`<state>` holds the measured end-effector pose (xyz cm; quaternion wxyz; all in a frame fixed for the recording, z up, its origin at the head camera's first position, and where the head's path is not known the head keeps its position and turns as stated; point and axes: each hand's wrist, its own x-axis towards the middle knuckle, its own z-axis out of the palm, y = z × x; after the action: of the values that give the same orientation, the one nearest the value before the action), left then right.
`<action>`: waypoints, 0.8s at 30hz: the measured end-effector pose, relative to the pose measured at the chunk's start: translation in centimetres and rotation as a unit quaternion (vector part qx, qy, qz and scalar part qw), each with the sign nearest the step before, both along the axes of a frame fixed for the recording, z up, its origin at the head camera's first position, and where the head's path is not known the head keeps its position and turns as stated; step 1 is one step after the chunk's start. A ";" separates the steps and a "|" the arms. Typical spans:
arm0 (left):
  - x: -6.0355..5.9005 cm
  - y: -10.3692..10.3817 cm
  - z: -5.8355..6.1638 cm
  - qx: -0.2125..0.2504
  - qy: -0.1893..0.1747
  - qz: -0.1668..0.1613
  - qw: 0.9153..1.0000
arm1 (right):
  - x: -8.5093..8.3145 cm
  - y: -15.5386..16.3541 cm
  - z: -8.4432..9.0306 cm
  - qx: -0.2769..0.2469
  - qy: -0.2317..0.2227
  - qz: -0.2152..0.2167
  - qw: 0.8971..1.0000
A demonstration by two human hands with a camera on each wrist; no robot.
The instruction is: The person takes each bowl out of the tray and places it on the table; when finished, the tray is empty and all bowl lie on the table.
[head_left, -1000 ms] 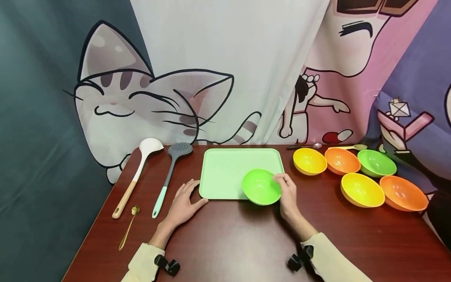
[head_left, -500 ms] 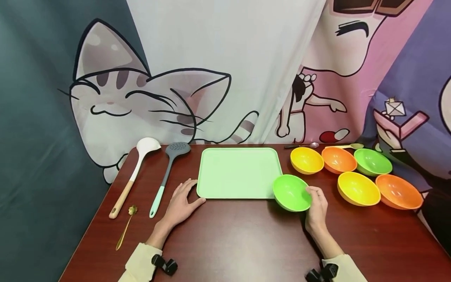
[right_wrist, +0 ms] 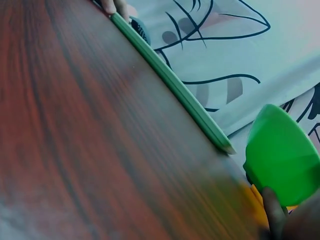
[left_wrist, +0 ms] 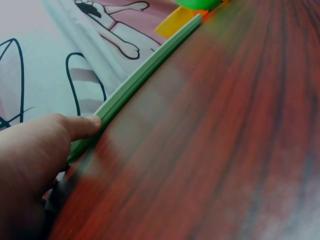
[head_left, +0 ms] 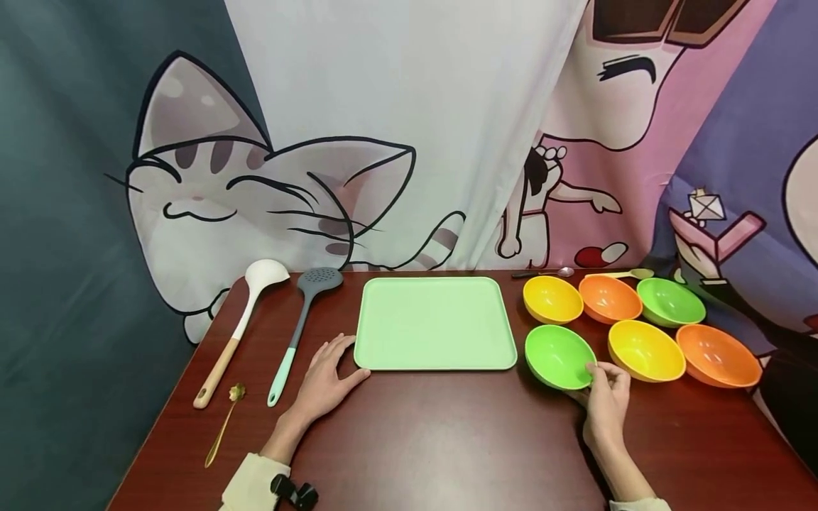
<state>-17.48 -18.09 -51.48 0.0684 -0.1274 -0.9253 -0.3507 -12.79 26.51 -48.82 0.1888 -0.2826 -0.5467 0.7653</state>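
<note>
A bright green bowl (head_left: 557,355) sits on the dark red table just right of the pale green tray (head_left: 434,323). My right hand (head_left: 597,372) pinches the bowl's near right rim with curled fingers. In the right wrist view the bowl (right_wrist: 282,160) shows from below with a fingertip (right_wrist: 272,210) under its edge. My left hand (head_left: 332,372) lies flat on the table by the tray's front left corner, fingers straight. Its thumb (left_wrist: 82,125) touches the tray's edge (left_wrist: 135,82). The tray holds nothing.
Five more bowls stand at the right: yellow (head_left: 552,299), orange (head_left: 610,299), green (head_left: 670,301), yellow (head_left: 645,350), orange (head_left: 718,355). Two spoons lie behind them. A white ladle (head_left: 239,326), a grey skimmer (head_left: 300,319) and a gold spoon (head_left: 224,426) lie at the left. A cartoon curtain hangs behind.
My right hand carried the green bowl from the tray's front right part rightward, off the tray, down onto the table beside the other bowls. The left hand stayed put.
</note>
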 end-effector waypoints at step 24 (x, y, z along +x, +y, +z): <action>-0.2 0.0 -0.1 -0.002 0.000 0.001 1.000 | 0.1 0.9 0.4 -0.004 -0.022 -0.010 1.000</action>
<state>-17.66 -18.11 -51.58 0.0685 -0.1265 -0.9260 -0.3491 -12.64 27.37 -48.43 0.1830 -0.3052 -0.5448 0.7593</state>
